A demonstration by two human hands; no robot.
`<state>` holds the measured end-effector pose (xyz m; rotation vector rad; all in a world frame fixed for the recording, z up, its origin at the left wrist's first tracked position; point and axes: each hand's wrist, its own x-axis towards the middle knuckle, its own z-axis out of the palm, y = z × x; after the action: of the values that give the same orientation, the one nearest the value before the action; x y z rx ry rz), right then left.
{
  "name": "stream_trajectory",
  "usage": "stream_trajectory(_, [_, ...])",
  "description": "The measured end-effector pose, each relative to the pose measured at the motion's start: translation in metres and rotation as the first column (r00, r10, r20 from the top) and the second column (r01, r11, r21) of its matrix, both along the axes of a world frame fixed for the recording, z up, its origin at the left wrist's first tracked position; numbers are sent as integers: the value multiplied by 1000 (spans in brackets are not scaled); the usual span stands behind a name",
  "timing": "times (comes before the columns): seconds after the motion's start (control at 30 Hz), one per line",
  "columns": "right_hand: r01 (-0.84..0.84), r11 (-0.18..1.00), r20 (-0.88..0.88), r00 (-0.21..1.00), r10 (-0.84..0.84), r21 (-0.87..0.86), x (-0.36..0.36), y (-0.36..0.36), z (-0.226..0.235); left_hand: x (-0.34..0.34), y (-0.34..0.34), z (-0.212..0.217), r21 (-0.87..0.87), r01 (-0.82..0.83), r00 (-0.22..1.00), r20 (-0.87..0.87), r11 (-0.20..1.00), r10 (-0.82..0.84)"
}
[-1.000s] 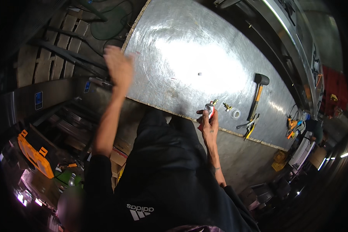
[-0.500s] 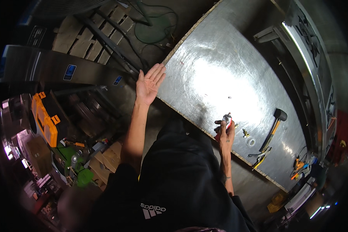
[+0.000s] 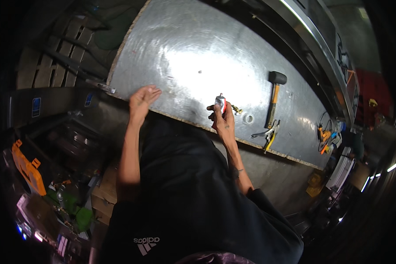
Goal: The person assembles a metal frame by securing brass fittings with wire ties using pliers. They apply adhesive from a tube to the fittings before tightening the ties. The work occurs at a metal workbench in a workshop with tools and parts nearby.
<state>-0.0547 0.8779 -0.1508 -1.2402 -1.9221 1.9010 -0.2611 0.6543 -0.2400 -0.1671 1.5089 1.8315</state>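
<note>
My right hand (image 3: 225, 125) grips a small squeeze tube (image 3: 220, 104), red and silver-white, its dark pointed nozzle upward, above the near edge of the metal-topped table (image 3: 163, 24). My left hand (image 3: 143, 102) is over the table's near left edge, fingers loosely bent, with nothing seen in it. Beside the right hand lie a brass-coloured fitting (image 3: 236, 110) and a white ring-shaped roll (image 3: 248, 119). Farther in on the tabletop sits a tiny dark piece (image 3: 200, 71), too small to name.
Right of the roll are a black-headed mallet (image 3: 275, 90) and pliers (image 3: 270, 134). An orange tool with a cord (image 3: 324, 137) lies at the table's right end. A long metal frame (image 3: 303, 26) stands along the far side. An orange case (image 3: 28, 169) is at left.
My left hand has turned from palm-up with spread fingers to loosely bent, and come over the table's edge. My right hand still holds the tube. The view has shifted rightward.
</note>
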Motion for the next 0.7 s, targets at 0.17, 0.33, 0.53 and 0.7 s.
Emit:
stream_trajectory(0.17, [148, 989, 58, 987, -148, 9, 63, 47, 8, 101, 83, 2, -477, 325, 551, -606, 816, -574])
stream_trajectory(0.33, [185, 977, 77, 981, -177, -104, 116, 64, -6, 174, 165, 4, -713, 152, 376, -598, 684, -707])
stream_trajectory(0.53, [83, 984, 96, 993, -68, -157, 141, 64, -17, 191, 210, -9, -834, -20, 307, -531, 552, -790])
stream_trajectory(0.7, [15, 981, 88, 996, 2, -193, 145, 71, -20, 181, 211, -24, -908, -25, 293, -407, 419, -865])
